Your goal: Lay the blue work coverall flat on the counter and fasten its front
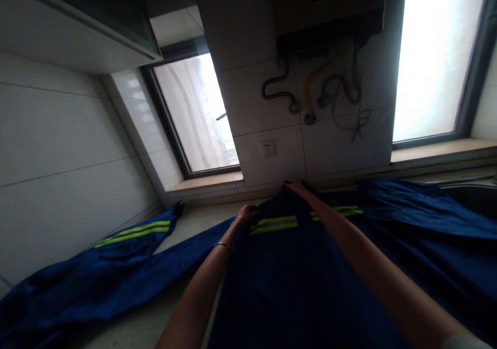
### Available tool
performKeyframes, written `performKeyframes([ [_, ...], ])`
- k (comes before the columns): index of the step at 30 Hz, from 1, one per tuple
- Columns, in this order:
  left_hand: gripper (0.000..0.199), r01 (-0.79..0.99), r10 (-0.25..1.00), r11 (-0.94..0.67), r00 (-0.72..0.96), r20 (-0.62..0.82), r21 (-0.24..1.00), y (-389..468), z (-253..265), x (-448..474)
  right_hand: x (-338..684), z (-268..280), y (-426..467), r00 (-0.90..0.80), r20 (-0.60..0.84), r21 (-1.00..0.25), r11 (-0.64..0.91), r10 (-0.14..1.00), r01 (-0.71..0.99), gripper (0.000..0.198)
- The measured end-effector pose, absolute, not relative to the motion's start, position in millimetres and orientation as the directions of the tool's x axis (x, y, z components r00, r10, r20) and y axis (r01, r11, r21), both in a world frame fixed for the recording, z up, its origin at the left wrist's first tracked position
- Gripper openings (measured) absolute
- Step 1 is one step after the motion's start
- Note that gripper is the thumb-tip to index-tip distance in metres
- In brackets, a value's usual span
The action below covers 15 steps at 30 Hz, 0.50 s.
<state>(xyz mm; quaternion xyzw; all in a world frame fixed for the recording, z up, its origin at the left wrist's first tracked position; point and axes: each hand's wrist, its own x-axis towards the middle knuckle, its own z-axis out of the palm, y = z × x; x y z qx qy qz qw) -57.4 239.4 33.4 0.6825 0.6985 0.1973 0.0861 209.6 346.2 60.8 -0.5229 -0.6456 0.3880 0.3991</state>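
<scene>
A dark blue work jacket (pixel 272 276) with yellow-green reflective stripes across its chest is spread out in front of me. At its collar, my right hand (pixel 295 187) is closed with the cloth between the fingertips. Lower and to the left, my left hand (pixel 248 213) has its fingers bent onto the shoulder seam, closed on the fabric; a thin bracelet and a bangle circle that wrist and forearm. One sleeve stretches away to the left from beneath my left hand. Dim light hides the finer folds.
More blue clothing (pixel 132 245) with a reflective stripe lies on the countertop (pixel 186 230) by the left wall. Other blue cloth (pixel 419 209) lies at the right, near a dark sink (pixel 471 199). A socket (pixel 268 147) and water heater pipes (pixel 308 100) are on the wall between two windows.
</scene>
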Motion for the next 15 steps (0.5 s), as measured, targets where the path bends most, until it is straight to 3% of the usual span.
performKeyframes([
  [4,0.024,0.926,0.983,-0.009,-0.06,0.171,0.377,244,34,-63,218,67,352,-0.184,0.129,-0.907,0.191,0.975,0.376,0.018],
  [9,0.03,0.961,0.962,0.061,-0.128,0.241,0.269,259,44,-70,219,62,355,-0.131,0.145,-0.851,0.192,0.981,0.488,0.024],
  [15,0.033,0.982,0.941,0.166,-0.186,0.282,0.092,254,42,-57,205,46,334,-0.103,0.227,-0.688,0.234,0.969,0.687,0.035],
])
